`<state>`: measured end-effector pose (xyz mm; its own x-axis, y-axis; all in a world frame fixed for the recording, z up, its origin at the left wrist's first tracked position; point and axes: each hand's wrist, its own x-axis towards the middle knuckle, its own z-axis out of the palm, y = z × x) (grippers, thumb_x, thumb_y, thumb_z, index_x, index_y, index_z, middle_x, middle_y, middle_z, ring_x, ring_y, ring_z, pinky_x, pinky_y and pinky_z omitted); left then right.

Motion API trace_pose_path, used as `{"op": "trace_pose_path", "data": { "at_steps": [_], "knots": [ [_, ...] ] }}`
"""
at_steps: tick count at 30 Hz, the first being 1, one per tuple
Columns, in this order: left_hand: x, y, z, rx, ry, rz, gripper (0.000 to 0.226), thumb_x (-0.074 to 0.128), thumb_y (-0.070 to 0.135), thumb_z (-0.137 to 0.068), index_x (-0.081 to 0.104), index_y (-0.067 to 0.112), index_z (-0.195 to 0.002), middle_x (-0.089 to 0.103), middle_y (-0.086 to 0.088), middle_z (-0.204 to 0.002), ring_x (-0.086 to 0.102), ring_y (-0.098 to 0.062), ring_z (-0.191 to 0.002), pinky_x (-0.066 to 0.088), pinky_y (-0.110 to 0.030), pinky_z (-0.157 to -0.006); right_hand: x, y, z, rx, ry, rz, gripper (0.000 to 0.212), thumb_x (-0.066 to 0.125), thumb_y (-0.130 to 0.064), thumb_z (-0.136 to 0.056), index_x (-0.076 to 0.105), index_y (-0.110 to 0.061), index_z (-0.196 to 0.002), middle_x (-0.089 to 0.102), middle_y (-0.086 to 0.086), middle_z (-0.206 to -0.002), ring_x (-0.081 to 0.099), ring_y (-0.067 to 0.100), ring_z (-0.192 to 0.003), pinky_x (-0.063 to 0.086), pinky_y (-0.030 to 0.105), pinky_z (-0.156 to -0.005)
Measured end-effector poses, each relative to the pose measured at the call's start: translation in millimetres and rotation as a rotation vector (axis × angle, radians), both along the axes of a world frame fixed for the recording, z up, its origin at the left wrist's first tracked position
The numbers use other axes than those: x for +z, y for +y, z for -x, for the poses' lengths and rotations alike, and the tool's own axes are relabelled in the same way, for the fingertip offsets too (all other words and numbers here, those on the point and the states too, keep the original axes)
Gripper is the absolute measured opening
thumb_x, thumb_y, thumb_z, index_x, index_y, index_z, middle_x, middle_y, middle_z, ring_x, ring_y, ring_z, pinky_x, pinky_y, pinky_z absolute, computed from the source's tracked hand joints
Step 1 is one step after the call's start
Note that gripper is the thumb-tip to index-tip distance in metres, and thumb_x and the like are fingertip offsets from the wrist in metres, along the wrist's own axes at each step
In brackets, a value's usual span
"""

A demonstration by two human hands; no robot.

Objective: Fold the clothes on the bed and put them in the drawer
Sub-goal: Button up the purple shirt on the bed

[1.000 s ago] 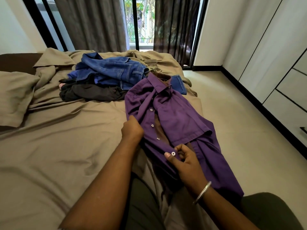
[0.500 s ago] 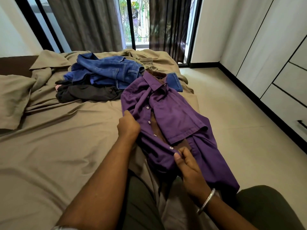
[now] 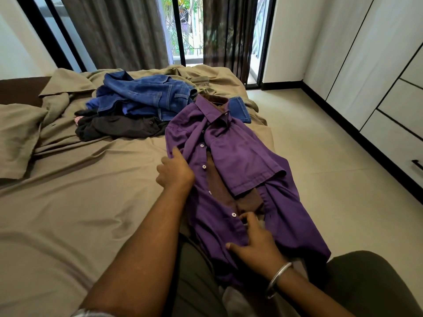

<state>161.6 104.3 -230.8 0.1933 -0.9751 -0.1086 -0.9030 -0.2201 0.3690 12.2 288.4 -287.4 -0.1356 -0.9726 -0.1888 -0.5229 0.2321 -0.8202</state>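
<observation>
Left to right: pillow (image 3: 18,136) on bed (image 3: 68,213), heaped blue jeans (image 3: 146,97), then purple shirt (image 3: 240,156) along the bed's right edge. Left hand (image 3: 175,172) loosely curled on its placket, right hand (image 3: 258,245) spread flat near the hem. Soft, light, probably slippery; best gripped at shoulders. Drawers (image 3: 402,124) at far right closed, contents hidden.

A bed (image 3: 68,202) in a rumpled tan sheet carries a purple shirt (image 3: 240,156), with blue jeans (image 3: 146,94) and a black garment (image 3: 119,129) beyond it and a pillow (image 3: 18,138) left of them.
</observation>
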Motion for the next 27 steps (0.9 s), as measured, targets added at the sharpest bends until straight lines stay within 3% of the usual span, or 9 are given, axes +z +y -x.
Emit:
{"op": "trace_pose_path", "data": {
  "at_steps": [2, 4, 6, 8, 13, 15, 19, 24, 27],
  "knots": [
    [3.7, 1.4, 3.3, -0.032, -0.043, 0.162, 0.056, 0.058, 0.019, -0.093, 0.036, 0.025, -0.143, 0.046, -0.017, -0.133, 0.049, -0.036, -0.119, 0.045, -0.047, -0.088, 1.9, -1.9, 0.5, 0.064, 0.218, -0.051, 0.046, 0.077, -0.036, -0.079, 0.045, -0.02, -0.109, 0.062, 0.001, -0.112, 0.062, 0.023, -0.105, 0.051, 0.03, -0.083],
    [3.3, 0.6, 9.6, -0.133, 0.066, 0.28, 0.037, 0.059, 0.011, -0.087, 0.056, 0.024, -0.121, 0.061, -0.012, -0.114, 0.06, -0.034, -0.102, 0.045, -0.039, -0.076, 11.1, -6.7, 2.2, 0.056, 0.435, -0.068, 0.045, 0.067, -0.051, -0.082, 0.046, -0.023, -0.11, 0.061, 0.002, -0.115, 0.061, 0.029, -0.107, 0.049, 0.034, -0.079],
    [3.4, 3.0, 20.8, -0.211, 0.282, 0.247, 0.024, 0.061, 0.01, -0.078, 0.067, 0.024, -0.097, 0.069, -0.006, -0.092, 0.065, -0.03, -0.088, 0.048, -0.032, -0.068, 26.4, -14.3, 5.8, -0.049, 0.504, 0.066, 0.037, 0.06, -0.057, -0.083, 0.05, -0.026, -0.1, 0.066, -0.001, -0.098, 0.065, 0.028, -0.092, 0.049, 0.034, -0.068],
    [0.1, 6.4, 34.4, -0.274, 0.403, 0.177, 0.019, 0.062, 0.016, -0.079, 0.07, 0.023, -0.094, 0.07, -0.002, -0.083, 0.067, -0.024, -0.082, 0.053, -0.032, -0.069, 33.5, -28.2, 12.8, -0.13, 0.529, 0.278, 0.027, 0.061, -0.048, -0.085, 0.051, -0.023, -0.088, 0.064, -0.003, -0.084, 0.064, 0.025, -0.077, 0.047, 0.032, -0.058],
    [-27.2, 3.1, 53.2, -0.316, 0.295, -0.005, 0.022, 0.057, 0.014, -0.086, 0.061, 0.006, -0.106, 0.067, -0.015, -0.109, 0.062, -0.035, -0.102, 0.044, -0.033, -0.074, 24.0, -66.3, 39.3, -0.178, 0.673, 0.35, 0.023, 0.069, -0.033, -0.084, 0.064, -0.014, -0.095, 0.061, 0.007, -0.096, 0.061, 0.03, -0.085, 0.048, 0.033, -0.063],
    [-33.2, 0.9, 55.1, -0.258, 0.306, -0.052, 0.036, 0.062, 0.019, -0.087, 0.052, 0.0, -0.116, 0.062, -0.02, -0.12, 0.059, -0.038, -0.109, 0.041, -0.033, -0.075, 13.9, -73.8, 47.2, -0.173, 0.714, 0.249, 0.034, 0.07, -0.045, -0.083, 0.062, -0.015, -0.099, 0.059, 0.007, -0.104, 0.06, 0.029, -0.092, 0.051, 0.035, -0.069],
    [-38.3, -3.1, 61.0, -0.15, 0.423, -0.115, 0.08, 0.068, 0.061, -0.08, 0.046, 0.006, -0.133, 0.059, -0.012, -0.13, 0.058, -0.035, -0.116, 0.047, -0.034, -0.086, 6.4, -79.2, 48.5, -0.182, 0.594, 0.105, 0.06, 0.064, -0.079, -0.067, 0.056, -0.023, -0.089, 0.059, -0.004, -0.096, 0.06, 0.018, -0.087, 0.048, 0.032, -0.062],
    [-38.9, -6.6, 62.8, -0.169, 0.377, 0.034, 0.031, 0.065, 0.05, -0.087, 0.066, 0.023, -0.102, 0.07, -0.001, -0.103, 0.065, -0.026, -0.097, 0.052, -0.035, -0.077, 0.7, -74.0, 44.3, -0.218, 0.372, 0.249, 0.045, 0.083, -0.03, -0.075, 0.066, -0.022, -0.116, 0.071, -0.002, -0.095, 0.066, 0.017, -0.086, 0.052, 0.023, -0.071],
    [-25.5, -10.8, 68.8, -0.115, 0.732, 0.223, 0.025, 0.07, 0.042, -0.085, 0.07, 0.018, -0.09, 0.072, 0.003, -0.087, 0.067, -0.021, -0.082, 0.054, -0.034, -0.073, -6.0, -65.9, 40.4, -0.291, 0.218, 0.405, 0.038, 0.083, -0.011, -0.075, 0.073, -0.014, -0.111, 0.072, -0.001, -0.088, 0.06, 0.007, -0.074, 0.042, 0.003, -0.066]
  ]
}}
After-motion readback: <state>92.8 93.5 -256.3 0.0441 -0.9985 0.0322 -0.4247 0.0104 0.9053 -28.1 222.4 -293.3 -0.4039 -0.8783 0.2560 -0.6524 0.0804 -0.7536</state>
